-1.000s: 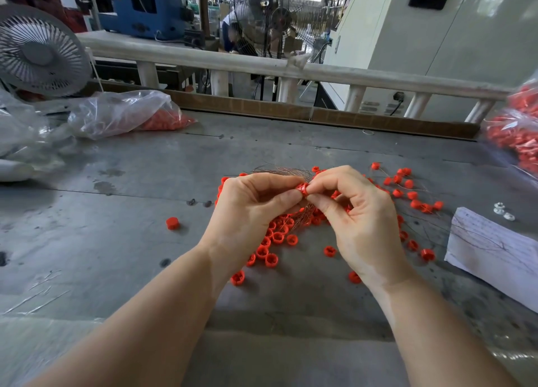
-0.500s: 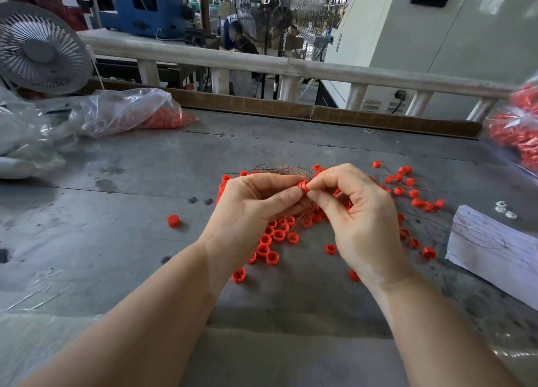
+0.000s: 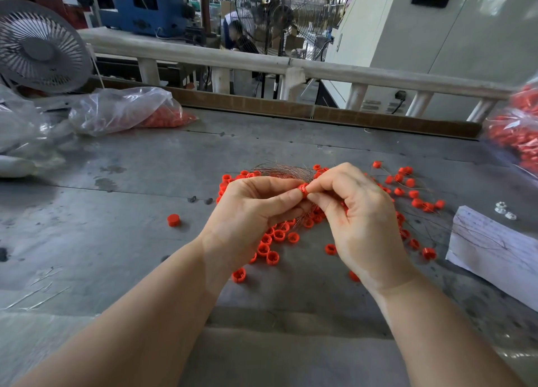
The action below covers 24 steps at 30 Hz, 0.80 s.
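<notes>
Both hands pinch one red cap (image 3: 303, 189) together: the left hand (image 3: 250, 212) steadies it, and the right hand (image 3: 361, 215) likely works a wire in. Loose caps (image 3: 272, 245) wait on the tabletop (image 3: 116, 241).

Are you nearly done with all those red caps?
Not nearly. Done, it seems: the wired caps on the right. In hand: one cap, pinched by the left hand and right hand. Left: the loose caps and wires on the table.
</notes>
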### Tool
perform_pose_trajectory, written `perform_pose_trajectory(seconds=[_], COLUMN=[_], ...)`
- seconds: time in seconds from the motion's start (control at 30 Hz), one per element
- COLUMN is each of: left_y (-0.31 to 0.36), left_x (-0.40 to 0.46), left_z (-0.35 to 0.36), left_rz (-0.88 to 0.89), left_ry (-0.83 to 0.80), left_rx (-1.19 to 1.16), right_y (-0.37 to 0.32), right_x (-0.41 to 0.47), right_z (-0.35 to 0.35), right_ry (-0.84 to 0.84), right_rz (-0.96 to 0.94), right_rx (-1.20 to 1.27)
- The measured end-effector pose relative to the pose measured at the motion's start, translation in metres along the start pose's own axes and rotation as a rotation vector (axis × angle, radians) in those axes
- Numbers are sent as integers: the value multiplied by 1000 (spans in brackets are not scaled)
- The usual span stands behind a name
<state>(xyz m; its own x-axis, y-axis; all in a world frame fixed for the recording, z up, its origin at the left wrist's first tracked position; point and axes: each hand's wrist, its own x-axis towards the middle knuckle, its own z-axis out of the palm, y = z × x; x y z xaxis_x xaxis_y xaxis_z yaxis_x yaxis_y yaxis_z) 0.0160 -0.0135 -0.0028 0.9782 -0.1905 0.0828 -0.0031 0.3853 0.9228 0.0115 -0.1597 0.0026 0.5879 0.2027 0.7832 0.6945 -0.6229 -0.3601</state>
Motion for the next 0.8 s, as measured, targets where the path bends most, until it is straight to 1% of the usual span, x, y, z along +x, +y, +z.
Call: perform_pose_trajectory(seconds=[0.3, 0.57, 0.8], left_y=[-2, -2, -3], left_x=[0, 0, 1], left_z=[4, 1, 2], left_rz=[97, 70, 59], left_ry=[56, 1, -5], left_rx=[37, 9, -40], right_y=[-5, 2, 5], right_x=[-2, -3, -3], right_z=[4, 2, 3], right_ry=[28, -3, 5], right_rz=[85, 89, 70], right_rx=[40, 121, 133])
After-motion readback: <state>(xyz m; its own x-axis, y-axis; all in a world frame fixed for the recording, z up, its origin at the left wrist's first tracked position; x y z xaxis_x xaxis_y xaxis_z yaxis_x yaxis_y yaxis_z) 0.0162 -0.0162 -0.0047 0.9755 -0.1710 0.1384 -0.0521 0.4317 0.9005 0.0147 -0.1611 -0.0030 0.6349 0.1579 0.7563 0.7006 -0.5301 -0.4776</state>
